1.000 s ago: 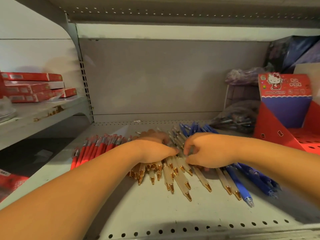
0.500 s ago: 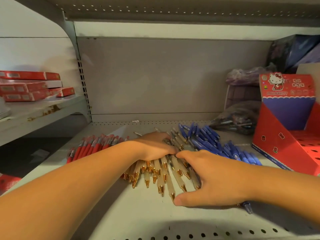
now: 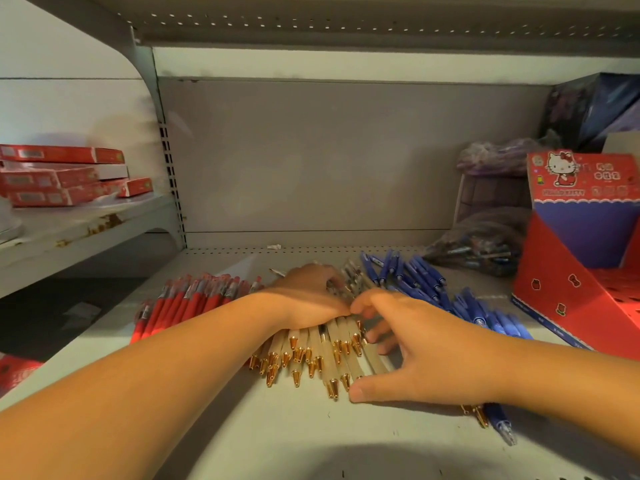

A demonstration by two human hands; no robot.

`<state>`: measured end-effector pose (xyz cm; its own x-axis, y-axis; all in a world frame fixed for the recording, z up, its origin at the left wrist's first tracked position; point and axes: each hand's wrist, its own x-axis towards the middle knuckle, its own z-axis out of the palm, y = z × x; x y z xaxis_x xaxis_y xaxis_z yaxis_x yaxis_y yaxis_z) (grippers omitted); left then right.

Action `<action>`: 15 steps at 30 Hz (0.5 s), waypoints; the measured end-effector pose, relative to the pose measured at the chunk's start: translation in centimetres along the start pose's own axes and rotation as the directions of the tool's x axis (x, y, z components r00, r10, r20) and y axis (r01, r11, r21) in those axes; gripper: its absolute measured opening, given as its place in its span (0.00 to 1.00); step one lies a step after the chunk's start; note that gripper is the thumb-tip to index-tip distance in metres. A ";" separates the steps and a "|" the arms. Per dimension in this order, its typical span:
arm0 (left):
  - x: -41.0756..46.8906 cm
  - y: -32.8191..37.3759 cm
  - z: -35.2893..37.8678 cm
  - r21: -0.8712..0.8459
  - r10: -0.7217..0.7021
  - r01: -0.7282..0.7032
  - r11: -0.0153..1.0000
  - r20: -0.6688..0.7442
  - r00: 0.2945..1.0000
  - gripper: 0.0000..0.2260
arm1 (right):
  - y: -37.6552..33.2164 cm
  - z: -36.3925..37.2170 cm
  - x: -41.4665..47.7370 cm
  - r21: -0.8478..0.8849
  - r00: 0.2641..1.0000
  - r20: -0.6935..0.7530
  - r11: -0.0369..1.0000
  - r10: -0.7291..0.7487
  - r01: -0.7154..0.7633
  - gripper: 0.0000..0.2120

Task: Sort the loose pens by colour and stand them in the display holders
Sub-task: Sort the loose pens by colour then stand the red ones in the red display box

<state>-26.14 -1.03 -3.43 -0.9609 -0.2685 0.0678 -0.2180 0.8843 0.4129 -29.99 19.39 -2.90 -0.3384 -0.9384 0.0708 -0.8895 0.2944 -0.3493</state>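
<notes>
Frosted pens (image 3: 311, 344), gold-tipped, fanned mid-shelf (image 3: 277, 438) between red pens (image 3: 187, 303) and blue pens (image 3: 415, 275); left hand (image 3: 308, 299) curled down over the barrels, right hand (image 3: 429, 351) cupped round the near ends, thumb against the tips. Probable fault: round barrels rolling out of the gather into the touching blue pile, or skidding tips-first toward the near shelf edge. Bare shelf behind and in front for sweeping; display holder (image 3: 568, 299) close at right, no pens seen in it.
</notes>
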 end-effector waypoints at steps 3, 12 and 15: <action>0.1 0.1 0.1 0.013 -0.016 0.016 1.000 0.015 1.000 0.25 | 0.4 -1.7 0.1 -0.127 0.990 0.137 0.990 -0.044 0.061 0.42; 1.1 1.7 -0.7 0.096 0.029 -0.035 0.995 0.063 0.998 0.19 | 1.7 -1.5 0.6 -0.098 0.984 0.135 0.987 -0.113 0.127 0.40; 1.3 1.9 0.0 0.132 0.021 -0.030 0.991 0.074 0.997 0.16 | 1.9 -1.2 0.9 -0.102 0.985 0.109 0.984 -0.132 0.143 0.39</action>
<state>-27.82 0.27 -2.56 -0.9752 -0.2210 0.0090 -0.2092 0.9347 0.2874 -32.36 19.35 -2.43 -0.1830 -0.9830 0.0142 -0.9554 0.1744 -0.2384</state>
